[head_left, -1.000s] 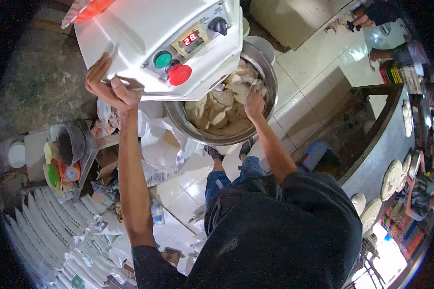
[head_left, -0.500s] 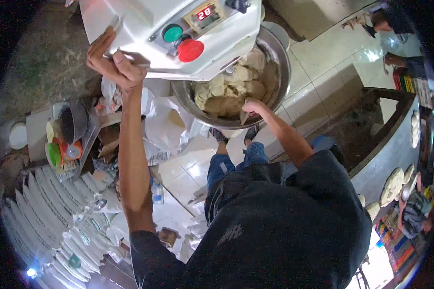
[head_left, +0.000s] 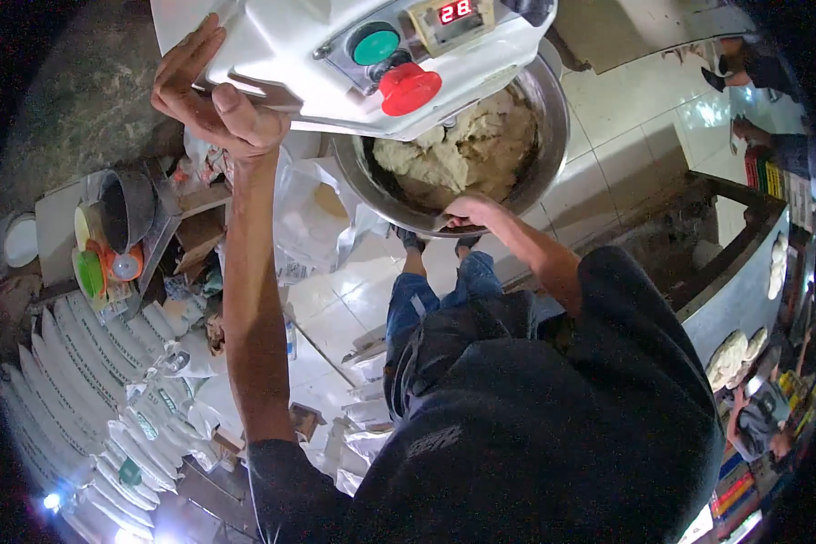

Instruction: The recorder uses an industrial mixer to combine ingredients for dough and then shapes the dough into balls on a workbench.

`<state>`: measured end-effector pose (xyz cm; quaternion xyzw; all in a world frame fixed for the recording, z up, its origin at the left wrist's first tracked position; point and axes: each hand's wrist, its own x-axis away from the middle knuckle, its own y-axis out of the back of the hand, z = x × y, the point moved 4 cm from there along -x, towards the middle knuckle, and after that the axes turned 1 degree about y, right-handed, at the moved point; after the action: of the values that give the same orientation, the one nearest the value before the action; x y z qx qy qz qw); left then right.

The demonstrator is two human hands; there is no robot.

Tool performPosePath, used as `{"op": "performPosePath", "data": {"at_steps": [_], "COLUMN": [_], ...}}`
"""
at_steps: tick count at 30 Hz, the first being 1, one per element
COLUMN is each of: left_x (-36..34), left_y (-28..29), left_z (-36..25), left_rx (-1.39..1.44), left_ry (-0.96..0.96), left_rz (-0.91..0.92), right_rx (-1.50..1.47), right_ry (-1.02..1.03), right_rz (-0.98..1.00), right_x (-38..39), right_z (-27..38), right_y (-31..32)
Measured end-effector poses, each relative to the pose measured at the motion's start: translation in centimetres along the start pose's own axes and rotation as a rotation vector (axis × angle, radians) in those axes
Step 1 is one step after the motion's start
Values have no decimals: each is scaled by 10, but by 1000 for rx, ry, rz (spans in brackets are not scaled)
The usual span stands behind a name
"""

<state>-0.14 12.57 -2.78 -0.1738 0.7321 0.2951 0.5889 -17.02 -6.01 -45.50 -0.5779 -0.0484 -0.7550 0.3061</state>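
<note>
Touching white machine: left hand, fingers spread
Dough bowl: right hand at rim, fingers curled, can't tell round what

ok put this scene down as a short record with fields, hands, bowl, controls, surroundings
left hand: on the lower left corner of the white machine housing
right hand: curled at the near rim of the metal bowl; grip unclear
bowl contents: pale dough
controls: green button, red button, lit display
far left: white sacks
</note>
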Motion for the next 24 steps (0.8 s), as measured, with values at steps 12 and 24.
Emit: {"op": "performPosePath", "data": {"at_steps": [12,24], "left_x": [6,-14], "left_y": [-82,-37], "left_z": [-26,-6], "left_rx": [151,-3], "left_ry": [150,-44], "left_rz": [-58,-20], "right_rx": [-523,-83], "right_ry": [420,626], "right_rz": [-669,-1061], "right_x": [-123,75], "right_z": [56,35], "right_y": [22,128]}}
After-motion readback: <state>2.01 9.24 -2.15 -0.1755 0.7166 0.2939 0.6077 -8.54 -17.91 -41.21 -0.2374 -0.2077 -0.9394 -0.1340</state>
